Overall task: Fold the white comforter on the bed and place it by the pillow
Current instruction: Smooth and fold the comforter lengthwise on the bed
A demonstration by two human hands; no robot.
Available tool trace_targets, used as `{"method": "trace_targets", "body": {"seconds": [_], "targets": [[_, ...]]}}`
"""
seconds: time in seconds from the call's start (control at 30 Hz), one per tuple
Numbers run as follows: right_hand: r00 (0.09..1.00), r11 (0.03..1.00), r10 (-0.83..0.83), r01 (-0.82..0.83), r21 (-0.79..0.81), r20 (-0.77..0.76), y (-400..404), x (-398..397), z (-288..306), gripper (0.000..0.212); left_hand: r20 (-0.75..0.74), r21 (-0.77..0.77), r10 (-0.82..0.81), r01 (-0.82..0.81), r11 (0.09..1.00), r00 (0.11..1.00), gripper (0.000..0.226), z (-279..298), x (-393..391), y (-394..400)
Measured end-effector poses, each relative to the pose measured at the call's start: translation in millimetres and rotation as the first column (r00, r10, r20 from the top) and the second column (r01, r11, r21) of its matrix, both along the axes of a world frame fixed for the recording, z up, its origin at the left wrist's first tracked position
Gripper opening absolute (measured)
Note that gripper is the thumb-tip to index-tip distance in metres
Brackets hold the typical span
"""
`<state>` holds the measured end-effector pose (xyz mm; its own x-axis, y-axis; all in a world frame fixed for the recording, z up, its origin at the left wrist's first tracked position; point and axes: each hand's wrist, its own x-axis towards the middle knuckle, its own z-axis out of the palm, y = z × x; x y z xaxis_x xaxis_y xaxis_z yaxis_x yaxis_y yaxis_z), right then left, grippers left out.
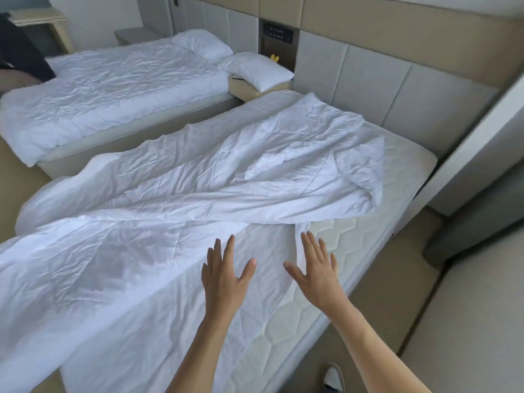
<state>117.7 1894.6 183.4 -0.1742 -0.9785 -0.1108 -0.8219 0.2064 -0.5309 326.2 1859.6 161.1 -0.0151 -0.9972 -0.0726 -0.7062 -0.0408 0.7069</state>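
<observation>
Two bare hands reach out over the near side of the bed, fingers spread and palms down, gripping nothing. The left hand point(226, 275) hovers above the near flap of the white comforter point(175, 177), and the right hand point(314, 268) hangs just beside it over the comforter's near edge, where the quilted mattress point(354, 239) shows bare. Whether either palm touches the fabric cannot be told. Spread flat like this, the hands look poised to press or smooth the cloth, or to take up the edge for a first fold.

Much of the comforter lies rumpled and unfolded, running diagonally from the near left, where it spills over the mattress side, to the far right, where a corner is bunched and turned back on itself. That loose lay leaves the right strip of mattress uncovered, so folding seems barely begun.

Farther on, a white pillow point(258, 70) sits on the low stand point(243, 90) between the beds, just beyond the head of this bed; it is probably the spot meant for the folded bundle. Beyond it lies a second bed point(113, 89) with its own pillow point(202, 43), against the padded headboard point(368, 69).
</observation>
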Motion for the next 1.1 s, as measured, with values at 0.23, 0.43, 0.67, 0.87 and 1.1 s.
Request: {"method": "trace_targets", "body": {"seconds": [0.23,0.43,0.67,0.87,1.1], "targets": [[0.989,0.99,-0.141,0.139,0.036,0.053,-53,-210,-6,0.088,-0.204,0.138,0.103,-0.075,0.987,0.973,0.08,-16,-192,-64],[0.971,0.972,-0.236,0.236,0.022,0.023,-110,-352,5,0.089,-0.429,0.268,0.236,-0.126,0.955,0.872,0.066,-17,-317,-121],[0.987,0.978,-0.16,0.157,0.136,0.008,-231,-431,-38,0.082,-0.468,0.482,0.498,-0.262,0.836,0.73,0.066,-69,-405,-204],[0.998,0.932,-0.068,0.063,0.356,0.0,-361,-482,-122,0.079,-0.368,0.779,0.865,-0.395,0.488,0.342,0.095,-159,-460,-284],[0.998,0.873,-0.031,0.051,0.485,-0.05,-468,-515,-191,0.08,-0.257,0.909,0.95,-0.379,0.174,-0.178,0.09,-209,-499,-353]]}}
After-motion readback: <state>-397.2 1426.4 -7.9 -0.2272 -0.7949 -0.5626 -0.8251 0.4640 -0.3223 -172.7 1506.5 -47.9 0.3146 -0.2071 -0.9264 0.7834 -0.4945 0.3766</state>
